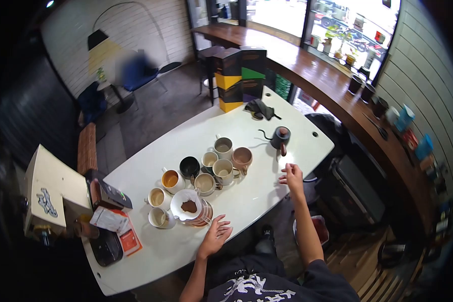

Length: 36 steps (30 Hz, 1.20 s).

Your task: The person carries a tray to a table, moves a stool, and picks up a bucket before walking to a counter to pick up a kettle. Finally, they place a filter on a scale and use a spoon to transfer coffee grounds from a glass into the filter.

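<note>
My left hand (216, 236) is over the near edge of the white table (136, 274), fingers apart and holding nothing. Just beyond it stands a glass server (204, 214) topped by a white dripper (179, 198) with brown coffee grounds (189, 206) inside. My right hand (292, 177) is open and empty, below the dark gooseneck kettle (280, 137), whose wooden handle points toward it without contact. Several mugs are grouped behind the dripper, among them a pink one (242, 156), an orange-lined one (170, 178) and a black one (190, 167).
Stacked boxes (230, 80) and a black cloth (261, 108) occupy the table's far end. At the left are a grinder-like machine (50, 191), a black scale (106, 247) and an orange packet (130, 240). A wooden counter (307, 65) runs along the window.
</note>
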Available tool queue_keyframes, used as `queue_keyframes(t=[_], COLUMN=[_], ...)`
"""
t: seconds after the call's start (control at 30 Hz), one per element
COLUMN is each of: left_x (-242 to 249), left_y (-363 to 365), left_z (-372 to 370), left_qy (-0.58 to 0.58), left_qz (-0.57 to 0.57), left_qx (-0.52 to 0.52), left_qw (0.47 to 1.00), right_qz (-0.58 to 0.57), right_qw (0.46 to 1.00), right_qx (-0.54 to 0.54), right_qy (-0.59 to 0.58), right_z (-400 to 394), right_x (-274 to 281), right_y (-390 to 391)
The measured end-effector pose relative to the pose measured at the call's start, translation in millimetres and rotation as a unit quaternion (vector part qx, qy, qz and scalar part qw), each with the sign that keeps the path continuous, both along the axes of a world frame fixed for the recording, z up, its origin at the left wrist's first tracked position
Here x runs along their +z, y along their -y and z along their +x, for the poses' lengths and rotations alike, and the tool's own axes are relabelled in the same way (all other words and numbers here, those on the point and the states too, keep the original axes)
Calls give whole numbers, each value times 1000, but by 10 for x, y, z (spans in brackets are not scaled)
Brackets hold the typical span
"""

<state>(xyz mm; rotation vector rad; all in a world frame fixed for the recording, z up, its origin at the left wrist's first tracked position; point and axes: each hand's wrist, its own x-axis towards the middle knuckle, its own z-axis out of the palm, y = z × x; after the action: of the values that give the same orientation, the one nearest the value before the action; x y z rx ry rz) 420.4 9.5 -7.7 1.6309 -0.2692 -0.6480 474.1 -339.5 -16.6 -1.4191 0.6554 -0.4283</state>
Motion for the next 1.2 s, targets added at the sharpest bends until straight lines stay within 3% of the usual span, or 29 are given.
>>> queue_keyframes(t=[0.17, 0.3, 0.57, 0.83, 0.97, 1.03, 1.1, 1.2], left_x=[100, 343, 335, -15, -168, -207, -160, -200], left_y=[119, 551, 1899, 2935, 3093, 3093, 3095, 3065], left_z=[-81, -72, 444, 692, 700, 708, 740, 719], left_qy=[-29, -92, -63, -84, -110, -143, -250, -285], left_qz=[68, 3, -71, -95, -98, -118, -195, -238], left_qx=[79, 58, 6, -24, 27, 55, 65, 56], left_qw=[994, 994, 995, 992, 989, 981, 946, 927], right_qz=[82, 109, 133, -3, -179, -299, -245, -331], right_qw=[992, 980, 959, 939, 904, 888, 927, 914], right_qx=[72, 166, 245, 338, 379, 347, 271, 235], right_qy=[-62, -21, -51, -63, -83, -46, -80, -4], right_z=[527, 732, 196, -223, -158, -101, 11, 189], right_x=[137, -131, -8, 37, 192, 130, 355, 623], right_y=[363, 559, 731, 1019, 1192, 1275, 1286, 1245])
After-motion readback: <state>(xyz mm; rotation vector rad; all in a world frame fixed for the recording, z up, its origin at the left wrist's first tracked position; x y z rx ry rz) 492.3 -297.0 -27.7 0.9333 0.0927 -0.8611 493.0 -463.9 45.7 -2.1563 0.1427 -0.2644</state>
